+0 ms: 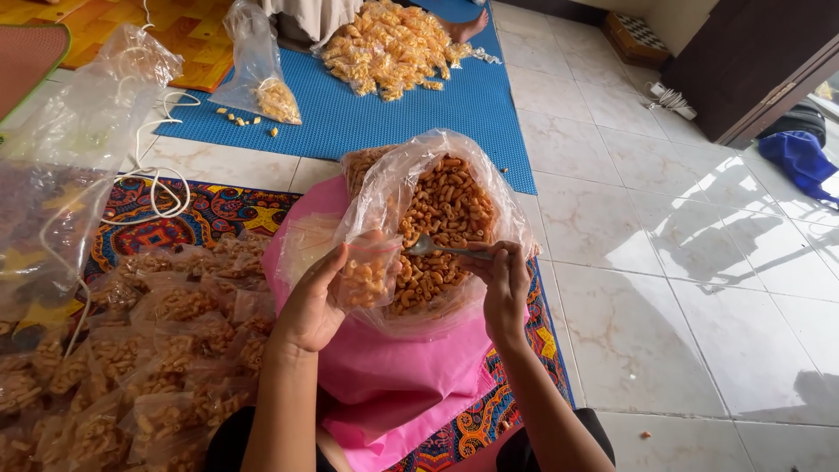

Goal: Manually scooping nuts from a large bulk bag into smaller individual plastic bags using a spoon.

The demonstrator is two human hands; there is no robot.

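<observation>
Fingers (pixel 336 262) of left hand (pixel 310 306) pinch a small bag (pixel 367 271); right hand (pixel 505 284) grips a half-hidden spoon (pixel 437 248).

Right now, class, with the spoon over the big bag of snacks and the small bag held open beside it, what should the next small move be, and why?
Probably tip the spoon into the small bag. The right hand holds it loaded just beside the bag's mouth, above the big bag, while the left hand holds the small bag open, only partly filled.
</observation>
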